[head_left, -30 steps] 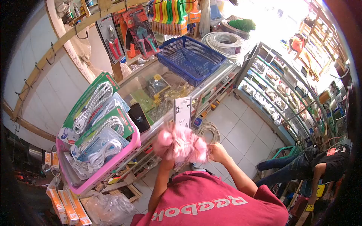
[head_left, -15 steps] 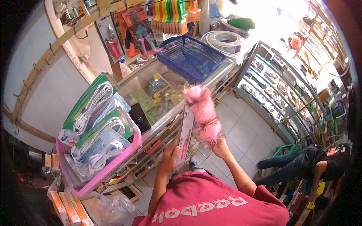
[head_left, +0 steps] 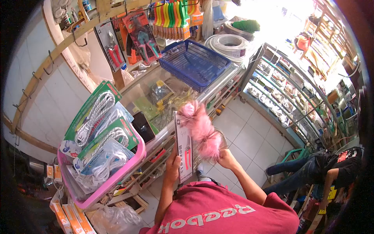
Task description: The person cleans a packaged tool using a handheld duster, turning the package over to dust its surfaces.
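In the middle of the head view my left hand (head_left: 173,165) is closed round the lower left edge of a long, flat packaged tool (head_left: 186,152), its card upright with red handles showing. A fluffy pink duster (head_left: 204,134) leans up and to the left from my right hand (head_left: 229,159), whose fingers are wrapped round its lower end. The duster's upper part lies against or just beside the top of the package; whether they touch is unclear. Left of them a dark phone (head_left: 143,125) rests at the edge of the glass counter (head_left: 136,84).
A pink basket (head_left: 91,201) of packaged white cables stands at the left. Behind are a blue basket (head_left: 194,64) and cable coils (head_left: 230,46). Hooks and hanging tools (head_left: 111,46) line the upper left. Another person (head_left: 331,171) is at the right.
The duster's fluffy end has moved from right of the package to its upper edge. The package has turned its printed face more toward the camera and shifted slightly left.
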Demonstrator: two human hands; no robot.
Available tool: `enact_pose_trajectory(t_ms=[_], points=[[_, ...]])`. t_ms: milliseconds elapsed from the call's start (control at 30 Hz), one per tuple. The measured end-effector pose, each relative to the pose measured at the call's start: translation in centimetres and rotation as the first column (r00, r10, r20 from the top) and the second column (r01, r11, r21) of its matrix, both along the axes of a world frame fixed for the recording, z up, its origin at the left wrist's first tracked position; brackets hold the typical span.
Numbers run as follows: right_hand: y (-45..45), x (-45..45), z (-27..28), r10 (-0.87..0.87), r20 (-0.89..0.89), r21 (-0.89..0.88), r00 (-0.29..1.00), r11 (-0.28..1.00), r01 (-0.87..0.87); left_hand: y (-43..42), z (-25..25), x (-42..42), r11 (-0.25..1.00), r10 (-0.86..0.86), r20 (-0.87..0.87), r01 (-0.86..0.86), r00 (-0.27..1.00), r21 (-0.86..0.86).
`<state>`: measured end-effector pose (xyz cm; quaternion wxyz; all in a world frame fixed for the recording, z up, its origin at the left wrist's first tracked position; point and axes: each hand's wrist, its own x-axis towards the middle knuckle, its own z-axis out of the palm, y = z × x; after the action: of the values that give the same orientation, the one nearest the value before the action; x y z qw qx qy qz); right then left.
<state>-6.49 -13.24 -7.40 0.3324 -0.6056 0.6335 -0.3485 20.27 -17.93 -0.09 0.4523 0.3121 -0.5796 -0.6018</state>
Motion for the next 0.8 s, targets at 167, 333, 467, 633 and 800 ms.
enact_pose_trajectory(t_ms=[167,333,467,633,800], points=[[-0.9,0.2,0.0,-0.103,0.142,-0.148,0.985,0.981,0.124,-0.3,0.0,0.1,1.000,0.011,-0.030,-0.010,0.999,0.027],[0.3,0.5,1.6,0.191,-0.155,-0.001,0.969,0.981,-0.194,0.1,-0.2,-0.5,0.997,0.043,-0.049,-0.040,0.998,0.067],[-0.1,1.1,1.0,0.085,-0.229,-0.064,0.970,0.993,-0.102,0.4,0.6,-0.7,0.991,0.079,-0.184,-0.058,0.980,0.119],[0.4,0.5,2.1,0.239,-0.249,0.096,0.939,0.970,-0.222,0.2,-0.7,-0.5,0.987,0.106,-0.129,-0.088,0.986,0.136],[0.5,-0.3,2.1,-0.035,-0.274,-0.081,0.961,0.997,0.013,0.3,-0.3,0.1,0.989,0.089,-0.059,-0.081,0.994,0.126]])
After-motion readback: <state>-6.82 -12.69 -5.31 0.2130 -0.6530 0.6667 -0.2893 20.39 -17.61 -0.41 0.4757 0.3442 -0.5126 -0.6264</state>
